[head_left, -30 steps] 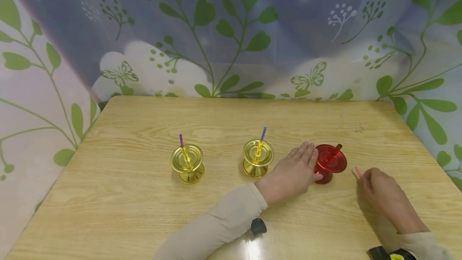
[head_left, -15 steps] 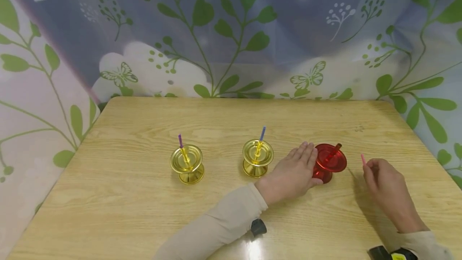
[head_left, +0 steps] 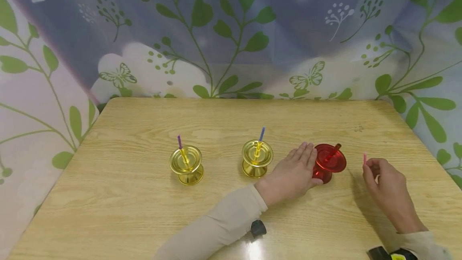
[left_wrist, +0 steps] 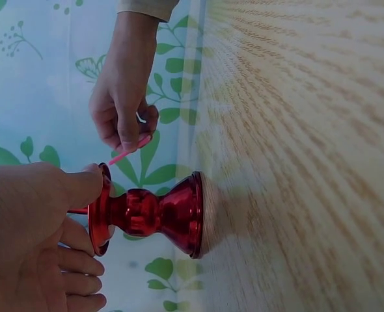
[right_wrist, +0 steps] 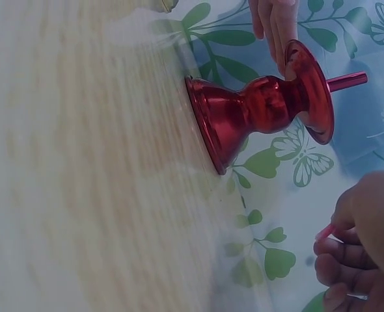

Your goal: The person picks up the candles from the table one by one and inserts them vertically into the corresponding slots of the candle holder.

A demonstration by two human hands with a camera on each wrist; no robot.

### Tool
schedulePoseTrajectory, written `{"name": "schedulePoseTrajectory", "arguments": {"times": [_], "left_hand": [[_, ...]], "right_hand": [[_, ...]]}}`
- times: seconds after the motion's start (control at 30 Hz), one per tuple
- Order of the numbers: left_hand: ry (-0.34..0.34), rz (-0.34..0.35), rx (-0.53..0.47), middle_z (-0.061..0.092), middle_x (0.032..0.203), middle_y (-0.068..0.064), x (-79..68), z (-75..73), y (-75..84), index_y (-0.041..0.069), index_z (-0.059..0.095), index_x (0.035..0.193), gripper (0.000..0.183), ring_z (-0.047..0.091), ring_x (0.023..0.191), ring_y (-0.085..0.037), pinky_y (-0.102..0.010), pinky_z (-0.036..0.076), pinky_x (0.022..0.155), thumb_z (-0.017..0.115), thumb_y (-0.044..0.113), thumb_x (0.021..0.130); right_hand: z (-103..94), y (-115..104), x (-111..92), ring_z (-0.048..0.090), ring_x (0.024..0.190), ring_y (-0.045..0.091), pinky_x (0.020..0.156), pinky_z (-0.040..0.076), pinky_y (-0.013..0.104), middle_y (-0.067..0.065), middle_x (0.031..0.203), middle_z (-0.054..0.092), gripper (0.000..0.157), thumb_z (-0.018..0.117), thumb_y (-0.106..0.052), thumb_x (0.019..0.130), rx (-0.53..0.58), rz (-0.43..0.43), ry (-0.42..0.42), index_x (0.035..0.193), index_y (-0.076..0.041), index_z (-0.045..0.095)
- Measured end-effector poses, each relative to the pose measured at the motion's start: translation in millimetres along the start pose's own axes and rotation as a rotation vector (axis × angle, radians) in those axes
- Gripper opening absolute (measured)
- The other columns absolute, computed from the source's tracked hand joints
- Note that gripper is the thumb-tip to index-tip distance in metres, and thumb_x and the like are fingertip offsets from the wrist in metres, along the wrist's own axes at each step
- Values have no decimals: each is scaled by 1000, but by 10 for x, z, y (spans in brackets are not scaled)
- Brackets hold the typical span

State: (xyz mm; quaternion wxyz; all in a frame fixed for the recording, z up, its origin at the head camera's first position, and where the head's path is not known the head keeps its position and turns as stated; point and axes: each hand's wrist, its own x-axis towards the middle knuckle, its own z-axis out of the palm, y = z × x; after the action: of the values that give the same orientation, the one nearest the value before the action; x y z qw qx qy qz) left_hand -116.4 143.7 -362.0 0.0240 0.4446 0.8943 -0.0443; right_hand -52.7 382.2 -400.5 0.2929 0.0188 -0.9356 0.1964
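A red metal candle holder (head_left: 323, 175) with a wide dish and a spike-like tube (right_wrist: 348, 80) stands upright on the table. My left hand (head_left: 290, 175) rests against its left side, fingers straight and together, the thumb at the dish's rim in the left wrist view. To the right of the holder, my right hand (head_left: 388, 187) pinches a thin pink candle (head_left: 365, 158) between thumb and fingertips, its end pointing up. In the right wrist view only a short pink end of that candle shows; the rest is hidden by the fingers.
Left of the red holder stand two gold candle holders, a middle one (head_left: 255, 170) with a blue candle (head_left: 262, 134) and a farther one (head_left: 191, 176) with a purple candle (head_left: 179, 142). A leaf-patterned cloth (head_left: 223, 43) hangs behind the wooden table (head_left: 119, 212).
My right hand has risen a little from beside the holder and turned the pink candle from a leftward slant to nearly upright. The left hand has stayed against the red holder.
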Motion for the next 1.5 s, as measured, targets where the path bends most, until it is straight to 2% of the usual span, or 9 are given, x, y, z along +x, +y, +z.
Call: {"name": "schedulePoseTrajectory", "arguments": {"times": [0.3, 0.7, 0.87, 1.3, 1.5], "left_hand": [[3, -3, 10, 18, 160, -10, -4, -6, 9, 6, 21, 154, 70, 11, 147, -23, -29, 17, 118, 26, 52, 102], [20, -1, 6, 19, 160, -10, -4, 8, 11, 6, 22, 153, 69, 12, 147, -23, -28, 17, 117, 27, 52, 102], [24, -3, 10, 19, 160, -10, -7, 8, 13, 6, 23, 153, 69, 13, 147, -22, -28, 18, 117, 27, 52, 102], [-1, -8, 1, 16, 160, -11, -10, -12, 0, 5, 19, 154, 71, 11, 147, -23, -29, 16, 118, 25, 53, 102], [-5, -3, -10, 15, 160, -11, -8, -12, 20, 5, 19, 154, 72, 10, 147, -23, -29, 16, 118, 25, 54, 102]], "right_hand": [[4, -24, -5, 41, 68, -14, 52, 31, 11, 12, 71, 63, 12, 64, 8, 82, 7, 30, -4, 92, 6, 58], [9, -19, -14, 41, 68, -14, 54, 31, 11, 10, 69, 63, 14, 66, 8, 78, 9, -30, 46, 90, 5, 60], [5, -49, -5, 37, 70, -18, 54, 32, 12, 11, 70, 63, 11, 64, 7, 80, 27, -49, 65, 90, 5, 59], [37, -159, 158, 42, 64, 3, 55, 32, 15, 9, 69, 61, 11, 65, 5, 79, 67, -159, 136, 90, 6, 62], [7, -204, 224, 41, 62, 2, 54, 32, 14, 8, 68, 59, 10, 64, 4, 79, 97, -190, 182, 88, 7, 62]]}}
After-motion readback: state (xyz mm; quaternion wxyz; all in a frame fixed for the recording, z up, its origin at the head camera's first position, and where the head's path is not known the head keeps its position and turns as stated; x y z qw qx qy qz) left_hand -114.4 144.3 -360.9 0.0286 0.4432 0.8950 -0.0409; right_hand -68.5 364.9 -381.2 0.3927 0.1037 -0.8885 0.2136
